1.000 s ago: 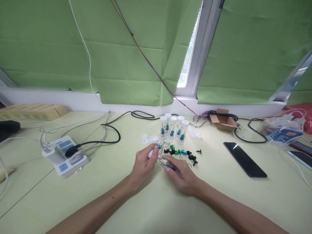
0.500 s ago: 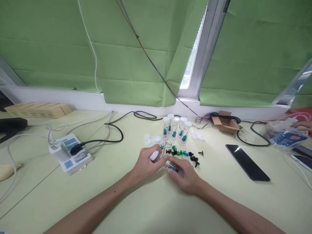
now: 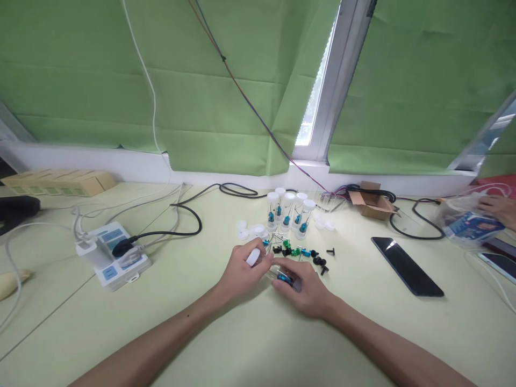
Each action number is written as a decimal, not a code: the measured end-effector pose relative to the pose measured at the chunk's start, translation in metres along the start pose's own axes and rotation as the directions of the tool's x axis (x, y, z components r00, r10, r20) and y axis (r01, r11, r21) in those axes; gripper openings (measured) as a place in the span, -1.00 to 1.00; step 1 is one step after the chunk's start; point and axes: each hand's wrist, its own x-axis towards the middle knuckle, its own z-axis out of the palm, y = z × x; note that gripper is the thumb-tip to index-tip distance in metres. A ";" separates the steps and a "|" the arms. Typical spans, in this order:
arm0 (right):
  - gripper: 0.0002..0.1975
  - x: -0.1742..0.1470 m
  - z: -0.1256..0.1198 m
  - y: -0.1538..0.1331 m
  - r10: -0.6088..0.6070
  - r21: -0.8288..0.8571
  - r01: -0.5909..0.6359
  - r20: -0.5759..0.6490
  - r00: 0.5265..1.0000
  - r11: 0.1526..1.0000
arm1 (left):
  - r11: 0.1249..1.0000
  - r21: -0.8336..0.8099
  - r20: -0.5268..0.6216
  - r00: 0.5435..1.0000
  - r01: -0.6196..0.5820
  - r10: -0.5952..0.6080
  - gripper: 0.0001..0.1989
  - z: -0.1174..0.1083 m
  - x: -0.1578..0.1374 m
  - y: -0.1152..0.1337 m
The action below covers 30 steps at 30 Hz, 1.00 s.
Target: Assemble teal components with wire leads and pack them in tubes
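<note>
My left hand [image 3: 242, 271] has its fingers closed around a white cap [image 3: 253, 257]. Close beside it, my right hand [image 3: 308, 290] grips a clear tube lying on its side, with a blue part [image 3: 285, 278] showing inside; the fingers hide much of the tube. Behind my hands lie small black pieces [image 3: 321, 261], green pieces [image 3: 296, 251] and thin metal pins [image 3: 280, 236]. Several clear tubes [image 3: 305, 220] with white lids and blue parts inside stand upright further back. Loose white caps [image 3: 258, 231] lie to their left, and more white caps [image 3: 324, 222] to their right.
A black phone [image 3: 407, 266] lies on the right, and a small open cardboard box [image 3: 371, 204] stands behind it. On the left is a white power strip [image 3: 116, 252] with plugs and cables. At far right another person's hand [image 3: 497, 208] touches a plastic bag [image 3: 455, 215].
The whole view has shifted slightly left. My hands keep their holds, with slightly more of the blue part showing. The other person's hand reaches further in over the bag.
</note>
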 end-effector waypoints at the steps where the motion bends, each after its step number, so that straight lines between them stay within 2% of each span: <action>1: -0.67 0.000 0.000 0.000 -0.001 -0.002 0.001 -0.002 1.000 1.000 | 1.000 -0.007 -0.001 1.000 0.007 -0.007 -0.73 0.000 0.000 0.000; 18: -0.65 0.000 0.001 -0.001 -0.016 -0.019 0.016 -0.012 1.000 1.000 | 0.994 -0.100 0.010 0.999 0.032 -0.031 -0.74 0.001 -0.002 -0.003; 25: -0.67 0.001 0.001 -0.001 -0.026 -0.028 0.026 -0.021 0.999 0.999 | 0.997 -0.067 -0.028 0.999 0.024 -0.026 -0.72 0.002 -0.003 -0.002; 30: -0.66 0.001 0.000 0.001 -0.026 -0.048 0.025 -0.036 0.999 0.999 | 0.997 -0.040 -0.008 0.998 0.066 -0.066 -0.72 0.002 -0.002 -0.001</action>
